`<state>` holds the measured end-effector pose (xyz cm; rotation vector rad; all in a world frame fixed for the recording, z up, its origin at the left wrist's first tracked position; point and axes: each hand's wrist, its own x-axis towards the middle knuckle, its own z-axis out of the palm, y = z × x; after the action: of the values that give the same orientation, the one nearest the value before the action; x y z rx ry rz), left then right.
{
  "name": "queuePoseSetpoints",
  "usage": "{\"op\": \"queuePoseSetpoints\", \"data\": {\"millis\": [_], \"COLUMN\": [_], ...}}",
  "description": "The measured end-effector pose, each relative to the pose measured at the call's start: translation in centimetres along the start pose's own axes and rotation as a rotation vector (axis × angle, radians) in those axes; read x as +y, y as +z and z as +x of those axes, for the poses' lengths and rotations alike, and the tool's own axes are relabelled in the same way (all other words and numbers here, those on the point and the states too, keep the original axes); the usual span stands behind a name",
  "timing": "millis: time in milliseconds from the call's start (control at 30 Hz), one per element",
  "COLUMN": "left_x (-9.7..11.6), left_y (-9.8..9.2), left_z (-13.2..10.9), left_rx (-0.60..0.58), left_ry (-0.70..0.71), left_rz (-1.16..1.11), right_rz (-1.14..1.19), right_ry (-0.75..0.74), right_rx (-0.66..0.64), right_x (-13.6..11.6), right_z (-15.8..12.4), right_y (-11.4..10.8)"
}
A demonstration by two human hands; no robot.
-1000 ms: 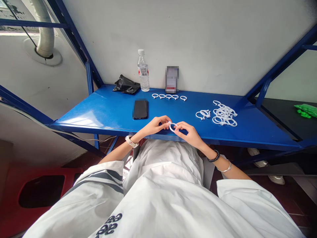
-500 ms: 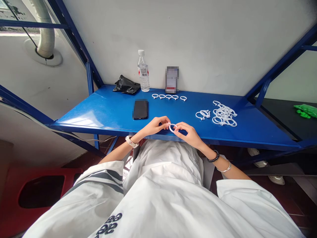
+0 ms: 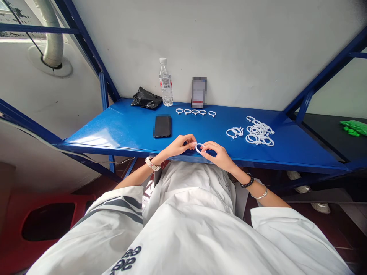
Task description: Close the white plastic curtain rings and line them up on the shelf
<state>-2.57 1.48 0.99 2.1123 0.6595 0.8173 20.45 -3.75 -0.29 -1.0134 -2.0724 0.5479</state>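
Above the table's front edge, a white plastic curtain ring (image 3: 198, 149) is held between both hands. My left hand (image 3: 183, 144) pinches its left side with thumb and fingers. On its right side, my right hand (image 3: 216, 153) grips it between thumb and fingertips. Fingers cover parts of the ring. A row of several white rings (image 3: 195, 112) lies toward the back of the table. To the right of my hands is a pair or small group of rings (image 3: 235, 133), and beyond it a tangled heap of white rings (image 3: 259, 131).
The blue table (image 3: 120, 130) has metal frame posts at both ends. A black phone (image 3: 163, 126) lies left of centre. Along the wall are a black plastic bag (image 3: 146, 98), a water bottle (image 3: 166, 86) and an upright phone (image 3: 198, 92). A red stool (image 3: 14, 214) stands lower left.
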Motion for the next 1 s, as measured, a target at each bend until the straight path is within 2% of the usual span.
{"op": "queuePoseSetpoints", "data": {"millis": [800,1000], "left_x": [-0.17,-0.23], "left_y": [0.00,0.05], "left_z": [-0.02,0.02], "left_rx": [0.020,0.027], "left_ry": [0.046,0.019], "left_rz": [-0.017,-0.027], "right_rz": [-0.010,0.011], "right_ry": [-0.020,-0.014], "right_rx": [-0.001,0.016], "right_x": [0.23,0.06], "right_z": [-0.08,-0.04], "right_y": [-0.02,0.06]}}
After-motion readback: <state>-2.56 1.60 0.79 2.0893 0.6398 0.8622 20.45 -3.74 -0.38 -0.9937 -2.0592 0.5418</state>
